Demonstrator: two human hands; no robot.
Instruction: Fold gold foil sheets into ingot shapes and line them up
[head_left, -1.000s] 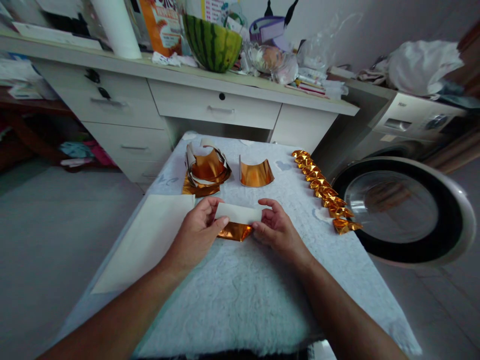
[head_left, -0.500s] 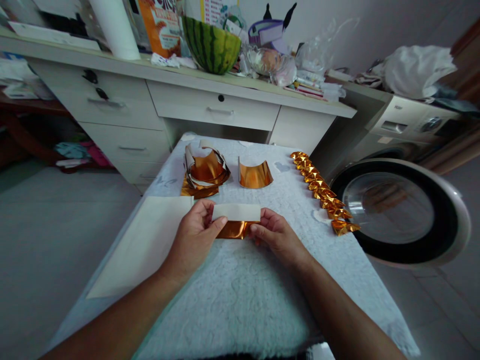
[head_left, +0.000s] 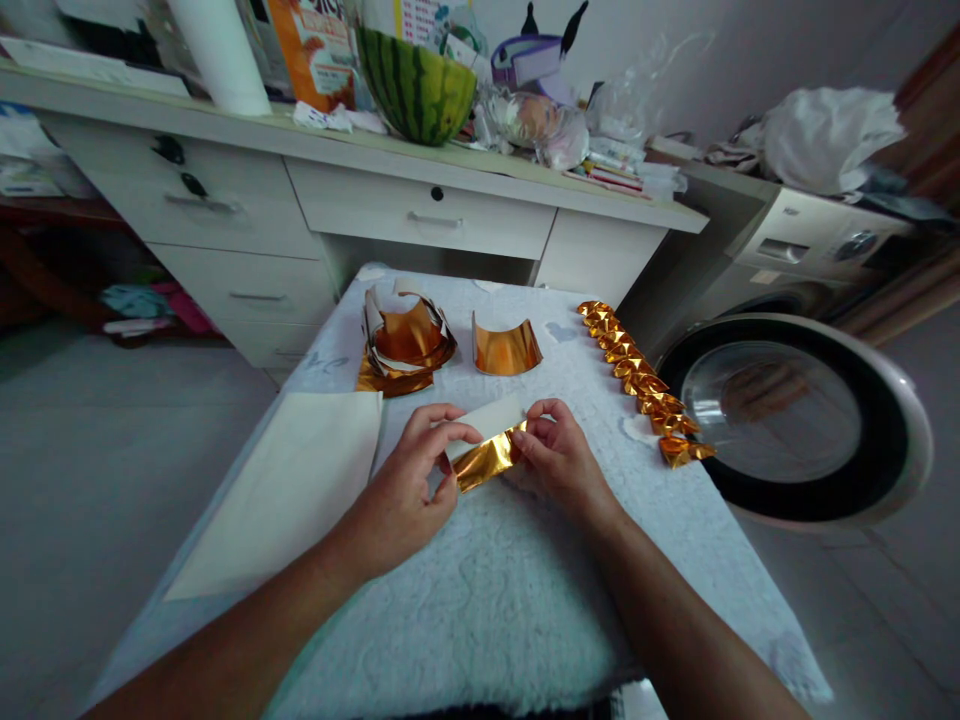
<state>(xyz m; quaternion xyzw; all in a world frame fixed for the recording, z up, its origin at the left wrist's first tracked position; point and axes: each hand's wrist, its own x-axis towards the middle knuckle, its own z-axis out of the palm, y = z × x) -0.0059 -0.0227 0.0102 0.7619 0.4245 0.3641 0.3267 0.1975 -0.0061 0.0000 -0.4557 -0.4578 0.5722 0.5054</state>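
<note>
Between my hands is a sheet of gold foil paper (head_left: 489, 458), partly folded so that its white back shows above a shiny gold strip. It tilts, with its right end higher. My left hand (head_left: 420, 480) grips the left end, fingers over the top and thumb below. At the other end, my right hand (head_left: 562, 460) pinches the paper between thumb and fingers. Beyond them a single curved gold sheet (head_left: 508, 350) rests on the cloth, beside a pile of curled gold sheets (head_left: 409, 340). Folded gold foil pieces (head_left: 637, 380) form a row on the right.
White paper (head_left: 285, 490) lies along the left of the cloth-covered table (head_left: 480, 620). Behind it stands a white counter with drawers (head_left: 420, 200), bearing a cut watermelon (head_left: 416, 90) and plastic bags. The washing machine's round door (head_left: 795, 415) hangs open close to the table's right edge.
The foil paper has tilted from level, its left end dropping. My left hand has shifted its hold, fingers now reaching over the paper and thumb lower. My right hand still pinches its end.
</note>
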